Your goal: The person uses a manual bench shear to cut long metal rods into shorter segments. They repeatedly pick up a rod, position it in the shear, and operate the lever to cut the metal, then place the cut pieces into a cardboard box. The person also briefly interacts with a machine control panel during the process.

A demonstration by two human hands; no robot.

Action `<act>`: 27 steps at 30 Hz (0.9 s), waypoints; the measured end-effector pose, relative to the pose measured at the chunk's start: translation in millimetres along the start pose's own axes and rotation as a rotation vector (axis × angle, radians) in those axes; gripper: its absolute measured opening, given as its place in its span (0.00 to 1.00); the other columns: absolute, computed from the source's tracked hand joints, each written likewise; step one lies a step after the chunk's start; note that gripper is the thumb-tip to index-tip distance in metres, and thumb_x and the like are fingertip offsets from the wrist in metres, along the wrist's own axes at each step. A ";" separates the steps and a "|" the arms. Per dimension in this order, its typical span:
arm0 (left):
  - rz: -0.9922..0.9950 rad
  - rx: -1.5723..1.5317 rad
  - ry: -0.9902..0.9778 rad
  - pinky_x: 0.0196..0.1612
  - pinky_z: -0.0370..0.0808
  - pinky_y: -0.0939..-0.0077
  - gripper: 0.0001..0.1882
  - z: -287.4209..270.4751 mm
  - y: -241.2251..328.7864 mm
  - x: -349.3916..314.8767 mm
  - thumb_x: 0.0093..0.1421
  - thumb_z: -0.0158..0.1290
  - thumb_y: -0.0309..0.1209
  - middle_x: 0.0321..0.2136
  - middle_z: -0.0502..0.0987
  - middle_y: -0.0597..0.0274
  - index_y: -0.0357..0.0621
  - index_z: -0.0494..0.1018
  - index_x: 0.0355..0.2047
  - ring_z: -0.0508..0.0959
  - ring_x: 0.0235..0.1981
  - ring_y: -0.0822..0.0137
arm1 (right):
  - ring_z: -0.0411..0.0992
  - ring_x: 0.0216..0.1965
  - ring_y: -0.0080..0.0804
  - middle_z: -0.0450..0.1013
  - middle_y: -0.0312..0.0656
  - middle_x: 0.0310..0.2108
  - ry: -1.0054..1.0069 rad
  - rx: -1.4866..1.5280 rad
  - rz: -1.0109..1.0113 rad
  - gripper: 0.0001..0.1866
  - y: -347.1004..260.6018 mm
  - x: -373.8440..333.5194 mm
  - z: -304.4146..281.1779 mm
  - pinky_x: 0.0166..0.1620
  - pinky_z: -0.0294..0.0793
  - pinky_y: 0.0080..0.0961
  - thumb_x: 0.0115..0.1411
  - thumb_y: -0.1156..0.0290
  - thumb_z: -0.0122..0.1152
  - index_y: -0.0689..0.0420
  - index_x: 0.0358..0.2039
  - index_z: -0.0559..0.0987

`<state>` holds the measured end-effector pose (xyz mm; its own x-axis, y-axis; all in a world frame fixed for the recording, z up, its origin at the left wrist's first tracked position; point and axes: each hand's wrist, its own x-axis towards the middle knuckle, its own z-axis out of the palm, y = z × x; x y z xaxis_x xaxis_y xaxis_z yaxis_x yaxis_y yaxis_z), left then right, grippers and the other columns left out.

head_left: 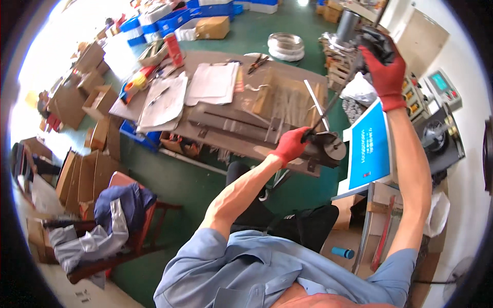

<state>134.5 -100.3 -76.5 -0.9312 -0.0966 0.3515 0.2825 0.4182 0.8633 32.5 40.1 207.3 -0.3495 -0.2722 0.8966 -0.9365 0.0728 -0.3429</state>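
Observation:
Both of my hands wear red gloves with dark palms. My left hand (292, 146) is closed at the near right edge of the worktable, around the lower part of a long thin dark rod (335, 97). Raised high on the right, my right hand (384, 66) is closed around the upper part of that rod, which slants between the two hands. Beside my left hand is a round metal disc (335, 150) at the end of a long dark metal fixture (231, 122) along the table's near edge. My left fingertips are partly hidden.
The worktable (205, 57) carries papers (213, 84), pliers (258, 63), a tray of thin clear strips (292, 105) and a red can (173, 50). At right stand a blue screen (365, 149) and a small control box (441, 84). A chair with clothes (120, 210) stands left.

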 end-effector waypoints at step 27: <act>0.120 -0.022 0.082 0.34 0.72 0.61 0.12 3.2 1.7 10.2 0.53 0.54 0.27 0.30 0.75 0.42 0.44 0.75 0.39 0.74 0.35 0.40 | 0.78 0.32 0.24 0.80 0.39 0.32 -0.015 -0.302 -0.052 0.20 -16.8 3.2 0.7 0.37 0.75 0.24 0.58 0.63 0.65 0.50 0.51 0.76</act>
<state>124.7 -97.7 -72.7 -0.8687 -0.1208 0.4804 0.3965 0.4118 0.8205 47.2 37.3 215.7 -0.3029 -0.2964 0.9058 -0.9198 0.3398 -0.1963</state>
